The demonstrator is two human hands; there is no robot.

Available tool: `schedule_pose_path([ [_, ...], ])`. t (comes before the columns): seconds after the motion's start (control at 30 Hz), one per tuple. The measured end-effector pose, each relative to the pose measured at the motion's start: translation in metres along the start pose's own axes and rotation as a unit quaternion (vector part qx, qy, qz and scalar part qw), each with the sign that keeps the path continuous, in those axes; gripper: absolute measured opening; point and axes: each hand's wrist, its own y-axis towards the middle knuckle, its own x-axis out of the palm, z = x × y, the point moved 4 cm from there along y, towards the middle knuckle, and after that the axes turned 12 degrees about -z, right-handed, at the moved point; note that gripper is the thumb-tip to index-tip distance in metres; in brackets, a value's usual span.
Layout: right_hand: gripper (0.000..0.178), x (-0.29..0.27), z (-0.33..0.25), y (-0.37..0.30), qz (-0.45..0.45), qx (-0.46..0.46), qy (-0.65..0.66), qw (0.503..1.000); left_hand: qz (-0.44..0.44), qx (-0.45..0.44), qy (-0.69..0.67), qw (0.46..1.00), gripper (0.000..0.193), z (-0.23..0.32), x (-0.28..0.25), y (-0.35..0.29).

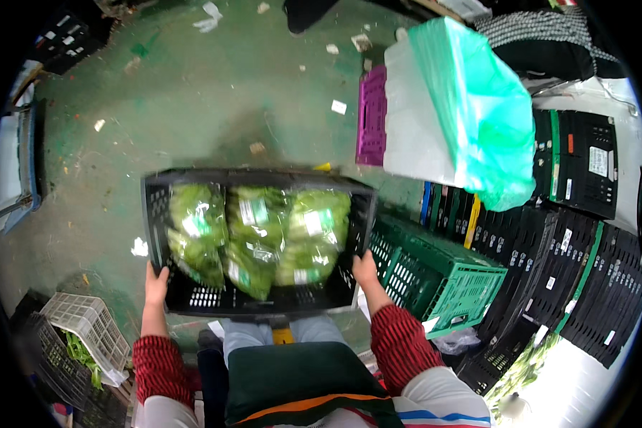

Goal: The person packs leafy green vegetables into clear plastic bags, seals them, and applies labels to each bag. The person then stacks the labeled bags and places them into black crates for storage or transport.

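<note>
I hold a black plastic crate (pixel 157 207) in front of my body, above a green floor. Several clear bags of green leafy lettuce (pixel 257 232) lie inside it, each with a white label. My left hand (pixel 155 283) grips the crate's near left corner. My right hand (pixel 364 269) grips its near right corner. Both forearms wear red striped sleeves.
A green crate (pixel 442 278) stands tilted to my right, beside stacks of folded black crates (pixel 578 285). Beyond them are a purple crate (pixel 372 114) and a white bin lined with a green bag (pixel 471 107). A white basket with greens (pixel 85 328) sits lower left.
</note>
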Motion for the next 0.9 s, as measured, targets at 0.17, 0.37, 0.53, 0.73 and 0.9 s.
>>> schedule_pose_path([
  [0.17,0.028,-0.015,-0.032,0.024,-0.029,0.149,-0.039,0.988,0.12,-0.003,0.236,0.964,0.09,0.006,0.036,0.022],
  [0.37,0.023,-0.082,-0.14,-0.038,0.116,-0.099,0.084,0.985,0.051,0.075,0.262,0.961,0.068,-0.001,0.03,-0.01],
  [0.53,0.021,-0.003,-0.169,-0.176,-0.334,-0.413,0.106,0.841,-0.245,0.29,0.355,0.854,0.024,-0.005,0.102,-0.082],
  [0.73,0.03,-0.126,-0.081,-0.24,-0.37,-0.321,0.056,0.87,-0.377,0.026,0.129,0.917,0.038,0.11,0.17,-0.251],
  [0.9,0.031,-0.231,0.114,-0.266,0.052,0.089,0.148,0.984,-0.4,0.108,0.256,0.873,0.043,0.152,0.178,-0.221],
])
